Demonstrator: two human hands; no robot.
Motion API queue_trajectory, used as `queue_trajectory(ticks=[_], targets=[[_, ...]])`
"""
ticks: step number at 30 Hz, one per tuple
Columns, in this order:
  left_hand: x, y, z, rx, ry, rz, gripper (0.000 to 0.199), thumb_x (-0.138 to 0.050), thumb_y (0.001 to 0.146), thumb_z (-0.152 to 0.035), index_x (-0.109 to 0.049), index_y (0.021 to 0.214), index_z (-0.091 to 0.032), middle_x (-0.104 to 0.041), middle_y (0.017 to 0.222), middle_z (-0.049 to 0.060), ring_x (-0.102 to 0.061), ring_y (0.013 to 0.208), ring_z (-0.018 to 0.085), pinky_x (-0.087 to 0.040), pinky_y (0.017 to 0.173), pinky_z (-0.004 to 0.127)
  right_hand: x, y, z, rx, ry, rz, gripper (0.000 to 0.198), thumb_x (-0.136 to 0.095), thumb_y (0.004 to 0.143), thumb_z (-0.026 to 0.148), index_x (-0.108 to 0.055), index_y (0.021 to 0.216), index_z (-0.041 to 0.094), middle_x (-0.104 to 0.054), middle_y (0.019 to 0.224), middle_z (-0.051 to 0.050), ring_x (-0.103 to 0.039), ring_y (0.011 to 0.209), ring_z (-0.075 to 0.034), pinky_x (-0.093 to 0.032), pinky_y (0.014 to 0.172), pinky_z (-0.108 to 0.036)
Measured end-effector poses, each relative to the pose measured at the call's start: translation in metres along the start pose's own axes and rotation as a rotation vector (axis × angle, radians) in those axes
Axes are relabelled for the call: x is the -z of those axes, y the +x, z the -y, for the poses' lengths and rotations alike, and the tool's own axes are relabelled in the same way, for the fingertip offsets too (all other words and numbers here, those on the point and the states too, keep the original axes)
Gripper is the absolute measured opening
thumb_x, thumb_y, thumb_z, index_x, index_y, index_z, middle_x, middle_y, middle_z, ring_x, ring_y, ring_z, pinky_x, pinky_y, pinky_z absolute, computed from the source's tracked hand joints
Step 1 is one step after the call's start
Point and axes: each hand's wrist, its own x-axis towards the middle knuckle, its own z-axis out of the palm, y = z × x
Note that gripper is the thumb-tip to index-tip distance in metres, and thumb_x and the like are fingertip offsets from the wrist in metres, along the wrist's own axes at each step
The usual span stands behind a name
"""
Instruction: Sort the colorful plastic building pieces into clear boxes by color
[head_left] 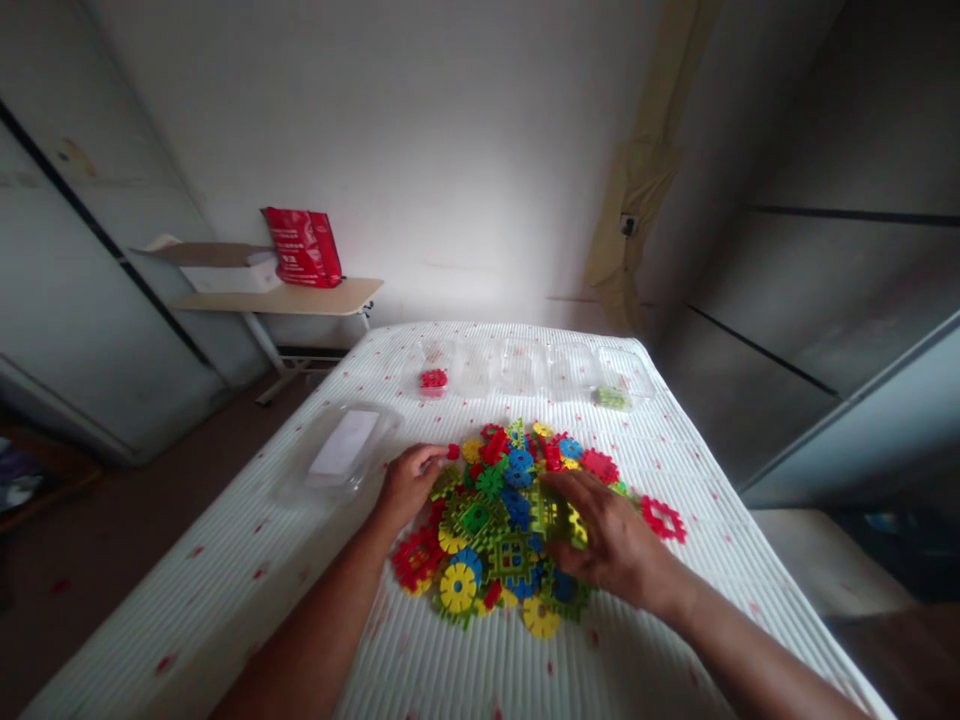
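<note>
Straddling pile [511,556]: left fingers [432,457] at red edge piece [454,452], grip unclear; right fingers [579,490] wide; cloth [465,672] around.

Toy pieces [491,482] in red, yellow, blue and green are lying in an overlapping heap, tilting variously. A green grid [496,556] is resting centrally, a yellow wheel [450,588] at seven o'clock, a red frame [678,525] at three.

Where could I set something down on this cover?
Bare: the white cover between left forearm and right forearm, nearer than the heaped pieces; also left of the left forearm, nearer than the clear tray. Crowded: the pieces, with left hand and right hand at them, and the far containers.
</note>
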Motion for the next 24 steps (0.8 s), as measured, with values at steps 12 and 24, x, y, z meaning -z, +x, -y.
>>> queue_trajectory(ticks=[12,24], targets=[[-0.001,0.001,0.002,0.047,-0.079,0.021,0.022,-0.049,0.076,-0.024,-0.065,0.09,-0.017,-0.067,0.091,0.005,-0.061,0.086,0.017,-0.047,0.082,0.03,-0.029,0.094,0.016,0.511,-0.019,0.483,0.049,-0.068,0.062,0.023,-0.055,0.108,0.012,-0.058,0.103,-0.01,-0.05,0.097,-0.021,-0.039,0.083,-0.034],[0.002,0.0,-0.003,0.032,-0.077,0.026,0.023,-0.048,0.077,-0.023,-0.065,0.09,-0.017,-0.067,0.092,0.005,-0.061,0.088,0.017,-0.047,0.082,0.03,-0.036,0.1,0.02,0.542,-0.173,0.553,0.048,-0.07,0.059,0.032,-0.057,0.102,0.014,-0.059,0.094,-0.008,-0.052,0.084,-0.021,-0.041,0.069,-0.03]])
